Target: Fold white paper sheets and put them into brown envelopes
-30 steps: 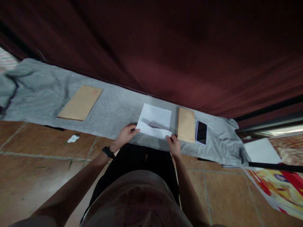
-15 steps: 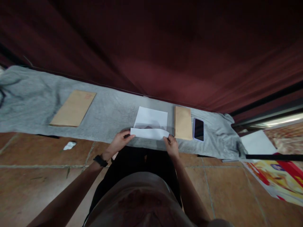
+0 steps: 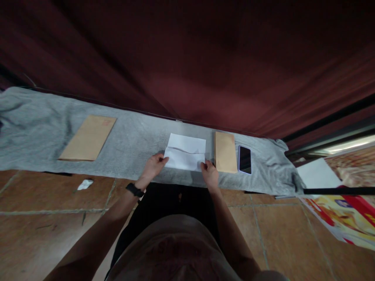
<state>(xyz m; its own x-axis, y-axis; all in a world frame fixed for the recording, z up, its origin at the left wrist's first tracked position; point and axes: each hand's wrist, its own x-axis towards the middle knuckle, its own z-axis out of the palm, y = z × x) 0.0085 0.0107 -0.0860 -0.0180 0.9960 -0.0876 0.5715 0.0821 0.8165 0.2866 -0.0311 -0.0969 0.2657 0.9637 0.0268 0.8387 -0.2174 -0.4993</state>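
Note:
A white sheet of paper (image 3: 185, 160) lies on the grey cloth (image 3: 137, 136) in front of me, its near part folded up over the rest. The flap's edge runs across the sheet, and the far part shows beyond it. My left hand (image 3: 154, 167) pinches the sheet's left near corner between thumb and fingers; a black band is on that wrist. At the right near corner my right hand (image 3: 209, 173) pinches the same sheet. Just right of the sheet lies a stack of brown envelopes (image 3: 225, 152).
Beside the stack is a phone (image 3: 245, 160) in a lilac case. Another brown envelope (image 3: 88, 137) lies far left on the cloth. A dark red curtain (image 3: 181, 70) hangs behind. On the tiled floor is a white scrap (image 3: 85, 184); a colourful printed box (image 3: 342, 218) stands at right.
The near flap, raised before, has moved away from me and now lies down over the sheet. Both hands moved along with it, still holding its corners.

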